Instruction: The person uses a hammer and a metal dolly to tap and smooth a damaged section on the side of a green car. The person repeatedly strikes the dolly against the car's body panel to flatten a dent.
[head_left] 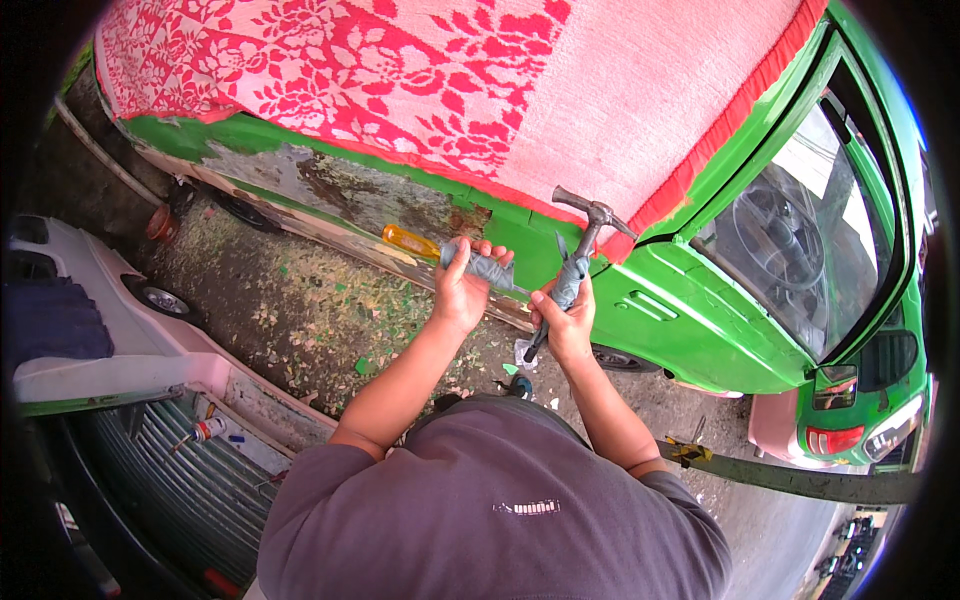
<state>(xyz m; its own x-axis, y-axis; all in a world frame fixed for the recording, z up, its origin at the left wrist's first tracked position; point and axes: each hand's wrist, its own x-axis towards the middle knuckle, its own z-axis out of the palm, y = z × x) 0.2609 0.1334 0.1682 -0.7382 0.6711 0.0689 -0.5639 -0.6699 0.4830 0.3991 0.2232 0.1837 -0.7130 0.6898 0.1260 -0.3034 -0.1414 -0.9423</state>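
Observation:
My left hand [463, 290] is closed round a screwdriver-like tool with a see-through yellow handle [408, 241]. Grey wrapping covers its middle, and a thin end points toward my other hand. In my right hand [566, 322] is a hammer [597, 214], gripped low on its grey-wrapped handle with the metal head up. Loose ends of the wrapping stick out from the handle. Both hands are in front of my chest, close to the green car body [640, 310]. Behind the left one, the lower panel [350, 190] is scraped down to bare, rust-stained metal.
A pink and red floral blanket [400, 80] covers the upper car body. At right is the car's window [800, 220]. Paint chips litter the ground [300, 310]. Another vehicle [110, 300] stands at left, with a small can [208, 429] on its ribbed bed [170, 490].

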